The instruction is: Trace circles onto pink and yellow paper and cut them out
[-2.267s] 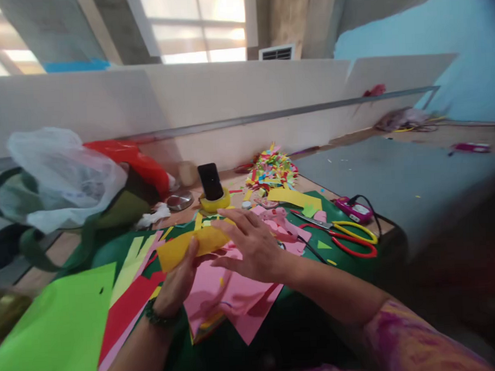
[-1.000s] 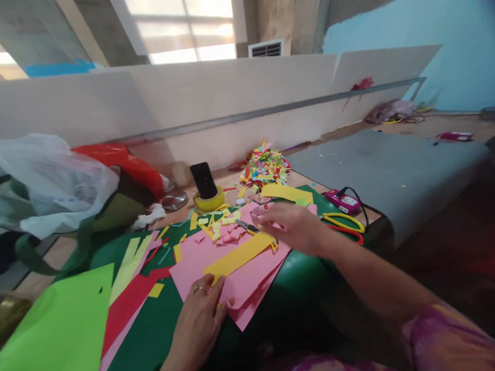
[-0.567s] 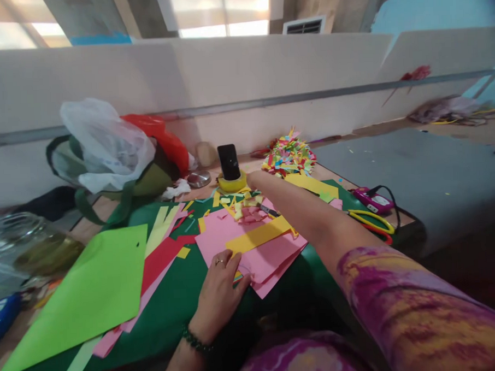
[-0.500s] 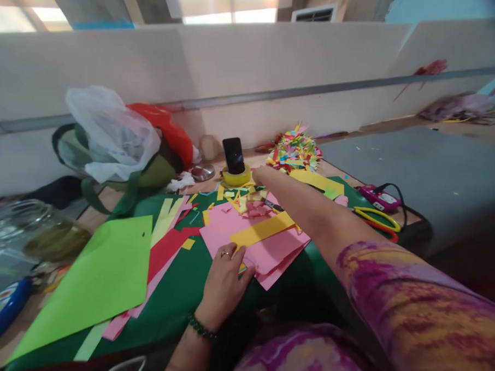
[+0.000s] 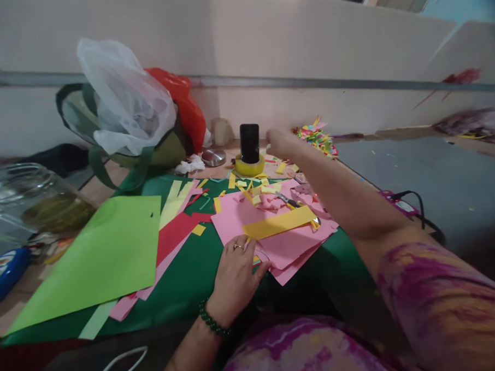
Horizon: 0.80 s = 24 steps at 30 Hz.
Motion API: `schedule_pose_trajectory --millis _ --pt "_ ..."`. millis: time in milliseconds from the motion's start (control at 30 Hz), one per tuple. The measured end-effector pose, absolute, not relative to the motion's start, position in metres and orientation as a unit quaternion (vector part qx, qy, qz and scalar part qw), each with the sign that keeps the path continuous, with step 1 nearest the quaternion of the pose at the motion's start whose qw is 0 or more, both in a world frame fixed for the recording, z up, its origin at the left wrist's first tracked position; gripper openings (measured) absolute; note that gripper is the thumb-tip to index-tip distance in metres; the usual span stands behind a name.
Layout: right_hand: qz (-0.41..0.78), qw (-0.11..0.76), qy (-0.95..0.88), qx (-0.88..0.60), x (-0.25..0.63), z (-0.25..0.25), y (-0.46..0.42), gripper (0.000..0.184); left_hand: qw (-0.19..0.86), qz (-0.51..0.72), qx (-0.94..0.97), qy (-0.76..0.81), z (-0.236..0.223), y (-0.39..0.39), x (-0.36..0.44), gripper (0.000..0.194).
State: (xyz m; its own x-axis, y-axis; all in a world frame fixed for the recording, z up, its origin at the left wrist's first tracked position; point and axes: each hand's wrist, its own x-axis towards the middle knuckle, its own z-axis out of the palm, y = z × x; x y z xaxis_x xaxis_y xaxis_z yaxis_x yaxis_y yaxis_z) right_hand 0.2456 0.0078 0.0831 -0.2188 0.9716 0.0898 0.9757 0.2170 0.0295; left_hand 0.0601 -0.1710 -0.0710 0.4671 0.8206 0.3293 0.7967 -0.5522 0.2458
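Yellow strip [image 5: 278, 223] beside your spread left hand [image 5: 237, 273] seems light, creasable; pinch its edges. Your right hand [image 5: 282, 143] hides its grip.

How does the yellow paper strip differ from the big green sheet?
The yellow strip is long and narrow; the green sheet is far broader.
The strip lies over pink paper, beside the left hand; the sheet lies farther left, with neither hand on it.
The sheet has a small dark spot near one corner; the strip shows none.
Both look like coloured paper.

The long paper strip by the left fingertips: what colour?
The paper strip is golden yellow; head view.
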Motion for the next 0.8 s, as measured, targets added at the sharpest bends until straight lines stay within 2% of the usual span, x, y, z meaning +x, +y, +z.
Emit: schedule_pose_trajectory --millis 100,200,367,567,800 --pt "0.024 0.124 -0.857 -0.500 0.230 0.066 -0.047 0.019 0.028 0.222 0.850 0.478 -0.067 -0.173 0.059 0.031" --pt "0.134 0.159 -0.895 -0.396 0.222 0.015 -0.097 0.017 0.019 0.233 0.853 0.467 -0.068 -0.174 0.059 0.027" --pt "0.192 0.233 -0.851 -0.429 0.231 -0.048 -0.108 0.020 0.001 0.242 0.849 0.470 -0.076 -0.175 0.060 0.040" --pt "0.229 0.262 -0.856 -0.383 0.244 -0.053 -0.097 0.024 -0.011 0.274 0.846 0.458 -0.081 -0.175 0.059 0.043" --pt "0.229 0.255 -0.878 -0.336 0.244 -0.052 -0.097 0.017 -0.020 0.268 0.850 0.454 -0.077 -0.175 0.059 0.043"
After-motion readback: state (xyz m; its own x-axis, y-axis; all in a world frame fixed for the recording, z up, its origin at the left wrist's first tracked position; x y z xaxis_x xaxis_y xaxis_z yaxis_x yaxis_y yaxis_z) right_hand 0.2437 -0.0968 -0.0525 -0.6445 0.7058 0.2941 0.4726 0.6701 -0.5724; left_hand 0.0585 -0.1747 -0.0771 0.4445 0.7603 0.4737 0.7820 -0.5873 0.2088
